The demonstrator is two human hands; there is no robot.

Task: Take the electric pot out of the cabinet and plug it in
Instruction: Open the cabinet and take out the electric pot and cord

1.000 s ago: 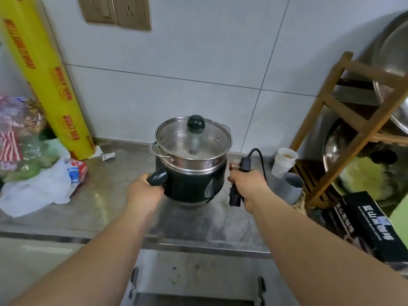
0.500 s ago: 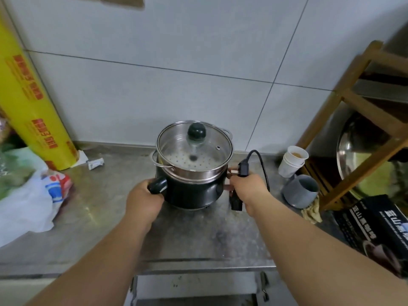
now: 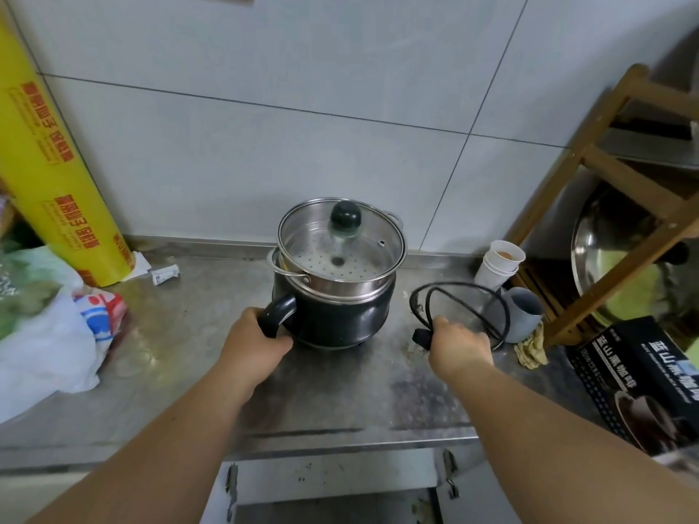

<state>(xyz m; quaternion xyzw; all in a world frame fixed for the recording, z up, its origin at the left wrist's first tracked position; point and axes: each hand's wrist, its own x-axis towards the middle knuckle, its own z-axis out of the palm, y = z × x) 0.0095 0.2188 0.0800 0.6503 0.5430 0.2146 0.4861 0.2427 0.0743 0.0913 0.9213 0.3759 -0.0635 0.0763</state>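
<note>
The electric pot (image 3: 340,315) is black, with a steel steamer insert and a glass lid with a black knob. It stands on the steel counter (image 3: 340,391) near the tiled wall. My left hand (image 3: 253,342) grips its black side handle. To the right of the pot, my right hand (image 3: 457,346) is closed on the black power cord (image 3: 465,293), whose loops lie spread on the counter. A black end of the cord sticks out beside my fingers. Only the bottom edge of a wall plate shows at the top of the view.
A yellow roll of wrap (image 3: 53,175) leans at the left beside plastic bags (image 3: 49,342). Stacked paper cups (image 3: 499,262), a grey cup (image 3: 525,312) and a wooden rack (image 3: 612,206) with steel bowls stand at the right. A black box (image 3: 639,376) lies at the front right.
My right hand has moved away from the pot to the right and the cord has uncoiled into loops on the counter. The pot stays put, my left hand still on its handle.
</note>
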